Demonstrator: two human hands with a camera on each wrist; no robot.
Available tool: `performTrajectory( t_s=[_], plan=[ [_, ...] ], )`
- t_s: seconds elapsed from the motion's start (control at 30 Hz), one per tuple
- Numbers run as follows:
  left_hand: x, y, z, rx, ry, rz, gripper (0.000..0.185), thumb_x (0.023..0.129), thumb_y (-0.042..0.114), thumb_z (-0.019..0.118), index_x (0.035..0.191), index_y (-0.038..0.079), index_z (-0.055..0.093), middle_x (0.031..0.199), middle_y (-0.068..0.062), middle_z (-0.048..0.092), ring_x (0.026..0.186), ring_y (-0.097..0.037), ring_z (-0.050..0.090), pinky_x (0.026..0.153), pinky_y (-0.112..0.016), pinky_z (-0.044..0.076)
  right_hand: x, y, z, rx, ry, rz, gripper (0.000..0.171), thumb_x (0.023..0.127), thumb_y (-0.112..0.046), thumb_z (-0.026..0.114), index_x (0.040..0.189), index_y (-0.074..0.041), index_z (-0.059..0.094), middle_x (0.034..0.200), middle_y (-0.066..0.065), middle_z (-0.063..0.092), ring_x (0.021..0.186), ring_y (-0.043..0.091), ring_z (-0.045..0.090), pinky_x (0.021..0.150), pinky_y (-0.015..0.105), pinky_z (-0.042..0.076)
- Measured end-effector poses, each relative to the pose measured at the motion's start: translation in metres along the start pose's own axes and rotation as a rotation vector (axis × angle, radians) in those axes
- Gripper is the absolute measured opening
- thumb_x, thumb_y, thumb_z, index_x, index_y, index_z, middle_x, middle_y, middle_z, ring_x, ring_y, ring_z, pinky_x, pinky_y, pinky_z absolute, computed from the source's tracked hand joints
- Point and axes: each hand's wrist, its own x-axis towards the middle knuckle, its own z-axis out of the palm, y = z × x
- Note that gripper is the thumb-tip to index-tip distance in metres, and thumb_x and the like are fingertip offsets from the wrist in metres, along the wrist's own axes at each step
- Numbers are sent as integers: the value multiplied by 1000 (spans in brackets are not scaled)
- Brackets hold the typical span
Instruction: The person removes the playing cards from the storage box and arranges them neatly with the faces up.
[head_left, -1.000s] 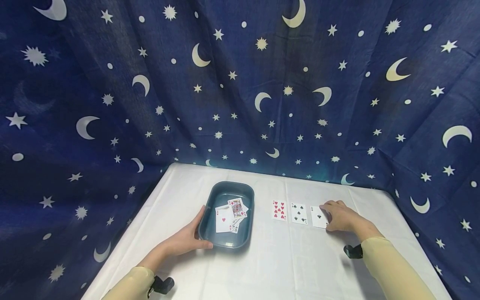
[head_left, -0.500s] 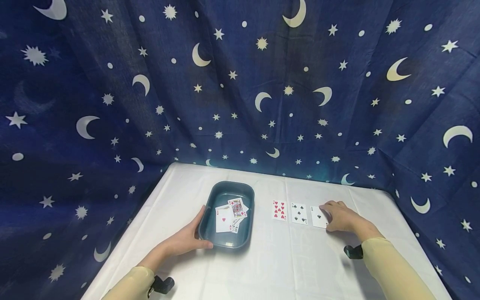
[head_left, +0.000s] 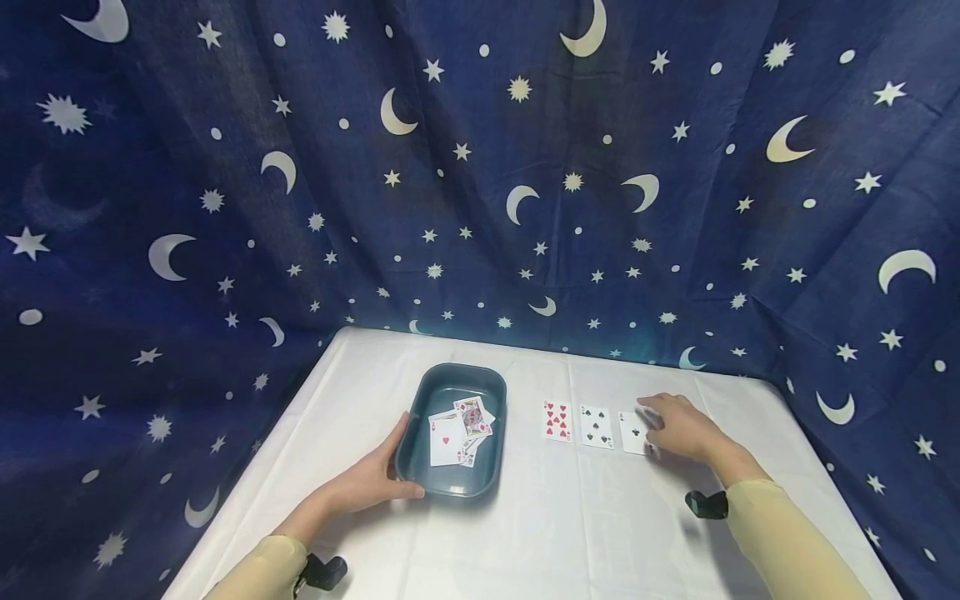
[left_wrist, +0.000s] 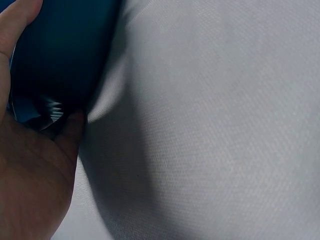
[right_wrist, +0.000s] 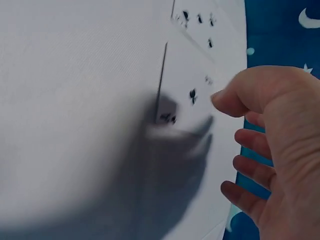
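A blue-grey plastic tray [head_left: 452, 492] holds several loose playing cards [head_left: 448, 439], an ace of hearts and a king or similar face card uppermost. My left hand [head_left: 367, 481] grips the tray's near left corner, the thumb along its front and the fingers at its left wall. On the table, a club card [head_left: 632, 432] with one club in its middle lies face up at the end of a row. My right hand [head_left: 686, 427] hovers at its right edge, thumb and fingers relaxed and apart from it; in the right wrist view they hold nothing.
Left of the club card lie a spade card [head_left: 597, 427] and a heart card [head_left: 557, 421], face up, spaced apart. A white cloth covers the table [head_left: 540, 533]. A dark blue curtain [head_left: 450, 208] with moons and stars surrounds it.
My right hand has let go of the club card and lifted slightly off it, fingers loosening. The left hand and tray stay put; the head view has shifted a little.
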Motion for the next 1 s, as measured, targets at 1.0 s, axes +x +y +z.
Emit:
performTrajectory(
  t_s=[1.0],
  plan=[
    [3, -5, 1, 31, 15, -24, 131, 77, 43, 90, 166, 19, -4, 172, -6, 2, 156, -30, 7, 122, -51, 19, 41, -178, 13, 24, 165, -430, 69, 88, -39, 77, 147, -8, 56, 143, 11, 58, 136, 31, 48, 115, 52, 36]
  ],
)
